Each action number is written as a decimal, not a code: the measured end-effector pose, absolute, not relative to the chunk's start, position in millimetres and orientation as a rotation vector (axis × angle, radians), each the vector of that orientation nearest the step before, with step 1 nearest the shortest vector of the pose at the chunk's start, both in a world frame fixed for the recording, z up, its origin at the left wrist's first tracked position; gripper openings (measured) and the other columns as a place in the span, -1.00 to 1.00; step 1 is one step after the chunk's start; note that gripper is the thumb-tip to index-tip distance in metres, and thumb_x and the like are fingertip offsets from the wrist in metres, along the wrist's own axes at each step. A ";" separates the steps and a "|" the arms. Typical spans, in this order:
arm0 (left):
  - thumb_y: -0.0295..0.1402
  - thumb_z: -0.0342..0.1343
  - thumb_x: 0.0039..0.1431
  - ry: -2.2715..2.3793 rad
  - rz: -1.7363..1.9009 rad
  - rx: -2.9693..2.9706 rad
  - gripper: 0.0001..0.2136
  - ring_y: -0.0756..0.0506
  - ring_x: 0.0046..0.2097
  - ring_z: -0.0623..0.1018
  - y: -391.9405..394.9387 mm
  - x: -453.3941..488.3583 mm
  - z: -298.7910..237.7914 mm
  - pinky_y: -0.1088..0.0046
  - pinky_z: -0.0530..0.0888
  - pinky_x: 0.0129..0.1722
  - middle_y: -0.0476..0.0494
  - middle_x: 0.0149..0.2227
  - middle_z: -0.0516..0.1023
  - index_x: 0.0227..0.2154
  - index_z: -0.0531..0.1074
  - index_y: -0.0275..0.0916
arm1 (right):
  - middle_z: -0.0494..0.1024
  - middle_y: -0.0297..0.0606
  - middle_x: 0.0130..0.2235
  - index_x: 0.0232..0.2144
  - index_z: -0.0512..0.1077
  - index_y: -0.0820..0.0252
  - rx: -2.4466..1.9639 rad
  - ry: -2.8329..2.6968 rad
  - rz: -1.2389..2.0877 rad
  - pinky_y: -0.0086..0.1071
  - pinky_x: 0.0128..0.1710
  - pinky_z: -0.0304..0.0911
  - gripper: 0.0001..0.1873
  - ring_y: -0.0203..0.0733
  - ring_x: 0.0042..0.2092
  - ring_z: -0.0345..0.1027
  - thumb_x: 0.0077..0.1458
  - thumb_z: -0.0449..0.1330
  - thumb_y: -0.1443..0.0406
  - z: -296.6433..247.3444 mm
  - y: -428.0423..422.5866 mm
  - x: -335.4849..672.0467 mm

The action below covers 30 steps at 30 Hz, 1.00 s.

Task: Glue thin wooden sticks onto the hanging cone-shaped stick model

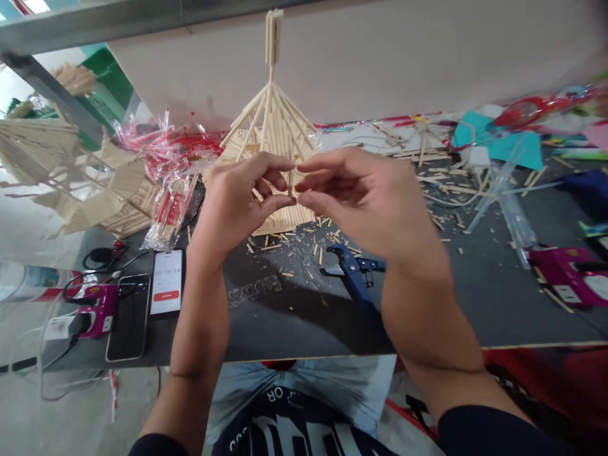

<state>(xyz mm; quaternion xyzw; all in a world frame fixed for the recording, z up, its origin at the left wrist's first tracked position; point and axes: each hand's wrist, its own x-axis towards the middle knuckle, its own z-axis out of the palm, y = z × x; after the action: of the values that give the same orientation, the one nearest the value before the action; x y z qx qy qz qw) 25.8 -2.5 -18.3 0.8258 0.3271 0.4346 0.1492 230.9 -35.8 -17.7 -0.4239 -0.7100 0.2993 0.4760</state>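
A model building of pale wooden sticks stands on the dark table, its ribs meeting under a bundled spire. In front of it my left hand has thumb and forefinger closed on a short, thin wooden stick, which points upright. My right hand is just to the right, its curled fingertips close to that stick, with a gap between thumb and forefinger and nothing visible in it. Whether the right fingertips touch the stick I cannot tell. Below the right hand lies a blue-handled cutter with its jaws apart.
Stick offcuts litter the table. At left are a lit phone, a dark phone, a purple power adapter and bagged sticks. Another stick model stands far left. A second purple adapter is at right.
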 end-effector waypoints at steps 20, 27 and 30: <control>-0.42 0.24 0.25 0.964 1.314 2.273 -0.95 0.05 -0.48 0.58 -10.7 39.3 -12.6 0.46 0.55 -0.47 0.07 -0.41 0.63 -0.31 0.57 -0.13 | 0.60 -0.42 -0.38 -0.22 0.55 -0.04 -0.927 -1.461 0.927 -0.29 -0.38 0.48 -0.74 -0.28 -0.40 0.46 0.02 0.42 0.12 -31.4 -22.4 227.0; -0.39 0.19 0.31 0.963 1.311 2.364 -0.78 -0.04 -0.37 0.62 -14.0 38.1 -11.4 0.36 0.60 -0.40 -0.05 -0.27 0.68 -0.01 0.52 -0.08 | 0.63 -0.40 -0.34 -0.21 0.58 0.01 -0.888 -1.436 1.006 -0.24 -0.29 0.56 -0.74 -0.25 -0.36 0.52 0.00 0.45 0.19 -30.4 -22.9 227.9; -0.42 0.17 0.33 0.958 1.273 2.484 -0.76 -0.04 -0.31 0.64 -17.0 34.6 -7.9 0.35 0.62 -0.33 -0.04 -0.19 0.69 0.00 0.55 -0.07 | 0.64 -0.37 -0.27 -0.19 0.58 0.02 -0.898 -1.521 1.036 -0.20 -0.19 0.58 -0.75 -0.20 -0.27 0.56 0.02 0.42 0.23 -29.8 -25.5 231.1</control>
<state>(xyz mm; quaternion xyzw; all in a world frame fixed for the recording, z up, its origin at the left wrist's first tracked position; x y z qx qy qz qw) 34.6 -17.0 -7.9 0.8379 0.3232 0.4294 0.0950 231.1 -25.5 -29.8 -0.3747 -0.6344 0.4321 0.5201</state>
